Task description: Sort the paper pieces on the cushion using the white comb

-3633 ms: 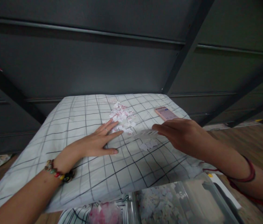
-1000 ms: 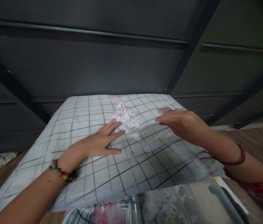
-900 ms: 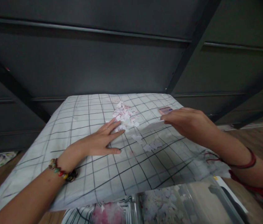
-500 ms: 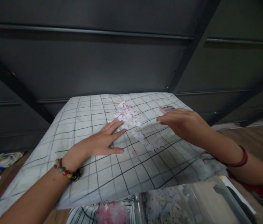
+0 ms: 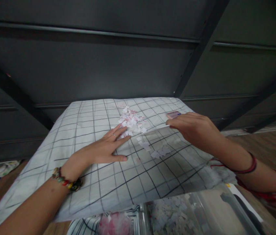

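My left hand [image 5: 107, 147] lies flat on the white checked cloth [image 5: 84, 120], fingers spread. Its fingertips touch the near-left edge of a heap of small torn paper pieces [image 5: 132, 119], white with some pink. On the right, my right hand [image 5: 189, 125] is closed, thumb and fingers pinched on the end of a thin whitish strip [image 5: 159, 129]. That strip slants down leftward towards the heap; whether it is a strip or the edge of a clear sheet cannot be made out. Below it lie loose scraps of paper [image 5: 161, 152].
A phone [image 5: 173, 114] lies just beyond my right hand. Along the near edge stands a clear plastic box [image 5: 207, 209] containing many paper scraps, beside a pink-and-white bundle [image 5: 115, 224]. Dark panels [image 5: 108, 68] rise behind the cloth-covered surface. Wooden floor [image 5: 267, 147] shows at right.
The view has shifted slightly. The whitish strip at my right fingertips now shows more clearly, stretching towards the heap. My left hand stays spread in the same place on the cloth.
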Demonstrator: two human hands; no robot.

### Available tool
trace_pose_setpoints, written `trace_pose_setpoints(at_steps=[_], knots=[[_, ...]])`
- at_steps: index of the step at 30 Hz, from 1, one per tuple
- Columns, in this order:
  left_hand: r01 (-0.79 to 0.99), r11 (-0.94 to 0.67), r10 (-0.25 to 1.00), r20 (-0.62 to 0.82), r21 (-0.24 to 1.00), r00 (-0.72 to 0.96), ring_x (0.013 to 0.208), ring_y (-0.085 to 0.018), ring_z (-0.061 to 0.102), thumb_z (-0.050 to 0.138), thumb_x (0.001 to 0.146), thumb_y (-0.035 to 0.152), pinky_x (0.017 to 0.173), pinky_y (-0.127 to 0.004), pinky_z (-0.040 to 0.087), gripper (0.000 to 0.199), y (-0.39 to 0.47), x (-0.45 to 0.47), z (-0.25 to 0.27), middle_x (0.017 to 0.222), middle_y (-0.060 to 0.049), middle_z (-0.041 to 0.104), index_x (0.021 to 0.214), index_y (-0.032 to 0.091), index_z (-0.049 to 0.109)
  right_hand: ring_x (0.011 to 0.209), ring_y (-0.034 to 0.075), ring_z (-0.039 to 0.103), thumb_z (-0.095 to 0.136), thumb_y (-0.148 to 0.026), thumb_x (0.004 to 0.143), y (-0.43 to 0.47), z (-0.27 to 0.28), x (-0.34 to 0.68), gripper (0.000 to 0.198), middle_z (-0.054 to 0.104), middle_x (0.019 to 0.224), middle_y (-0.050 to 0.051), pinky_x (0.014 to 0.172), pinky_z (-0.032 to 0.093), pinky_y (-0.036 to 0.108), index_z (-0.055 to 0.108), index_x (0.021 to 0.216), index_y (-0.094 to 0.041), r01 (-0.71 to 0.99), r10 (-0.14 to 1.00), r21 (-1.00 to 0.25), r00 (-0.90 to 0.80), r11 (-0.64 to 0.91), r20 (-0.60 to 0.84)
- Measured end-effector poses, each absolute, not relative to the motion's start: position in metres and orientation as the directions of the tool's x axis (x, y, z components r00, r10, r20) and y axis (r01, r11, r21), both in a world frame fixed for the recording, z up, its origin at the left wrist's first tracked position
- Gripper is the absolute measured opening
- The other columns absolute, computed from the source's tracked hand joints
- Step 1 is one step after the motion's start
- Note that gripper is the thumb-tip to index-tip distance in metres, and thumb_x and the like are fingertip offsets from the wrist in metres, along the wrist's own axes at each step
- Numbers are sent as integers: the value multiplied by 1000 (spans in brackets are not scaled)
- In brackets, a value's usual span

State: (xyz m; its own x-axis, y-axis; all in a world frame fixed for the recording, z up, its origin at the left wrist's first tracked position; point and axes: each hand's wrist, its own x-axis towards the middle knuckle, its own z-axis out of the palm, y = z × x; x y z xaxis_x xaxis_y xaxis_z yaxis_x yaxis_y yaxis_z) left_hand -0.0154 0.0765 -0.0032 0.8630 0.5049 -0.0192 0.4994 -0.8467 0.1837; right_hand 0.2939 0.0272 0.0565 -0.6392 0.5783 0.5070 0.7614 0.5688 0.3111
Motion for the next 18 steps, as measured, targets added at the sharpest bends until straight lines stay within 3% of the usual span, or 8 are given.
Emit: trace_pose_setpoints(at_steps=[6,12,18], knots=[[494,-848,503,-4,192,864,140,-38,-7,46,91,63,111,-55,11,73,76,-14,-2,156,-16,2,144,16,30,65,14,60,40,-4,83,20,56,303,32,67,72,0,64,44,27,65,91,-21,690,546,287,-711,665,443],[492,-854,497,-10,172,867,140,-38,-7,39,92,65,111,-56,11,73,76,-12,-2,155,-18,1,144,14,32,71,15,60,40,-8,89,16,60,311,26,68,77,1,70,45,29,63,94,-20,691,503,330,-706,643,499],[473,-860,486,20,191,874,140,-40,-4,41,92,64,110,-58,13,70,77,-13,-3,156,-16,4,143,16,34,69,15,60,42,-8,87,45,66,308,26,68,75,-1,67,44,28,64,90,-22,692,532,252,-696,677,482]])
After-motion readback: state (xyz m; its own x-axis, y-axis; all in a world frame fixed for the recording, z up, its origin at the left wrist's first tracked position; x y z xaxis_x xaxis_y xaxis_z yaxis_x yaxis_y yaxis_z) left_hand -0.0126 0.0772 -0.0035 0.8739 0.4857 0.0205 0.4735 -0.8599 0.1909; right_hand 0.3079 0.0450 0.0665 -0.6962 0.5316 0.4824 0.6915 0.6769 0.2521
